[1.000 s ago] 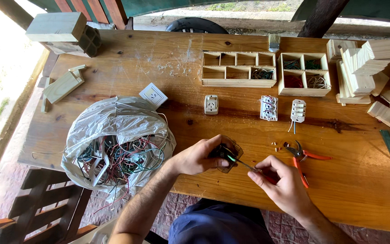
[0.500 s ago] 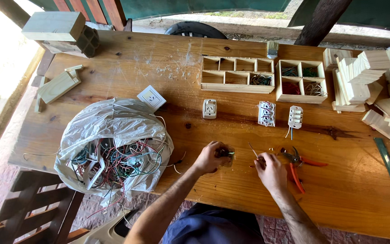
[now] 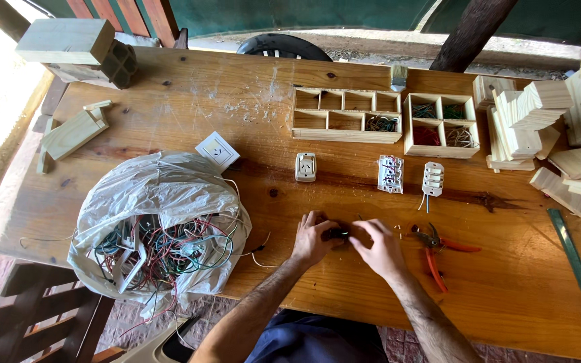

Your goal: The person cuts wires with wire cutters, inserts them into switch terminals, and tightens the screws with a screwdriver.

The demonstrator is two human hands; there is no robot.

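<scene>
Centrally, near the front edge of the wooden bench, both hands meet over a small dark part, mostly hidden; its shape cannot be told. Left hand curled closed around its left end; right hand closed over its right end, fingers bent inward. Part sits between the two hands, just above the bench surface. Red-handled pliers lie just right of the right hand. Plastic bag of tangled wires lies left, near the left forearm. White socket modules sit behind the hands, apart. Bare wood shows right of the pliers up to a green ruler
</scene>
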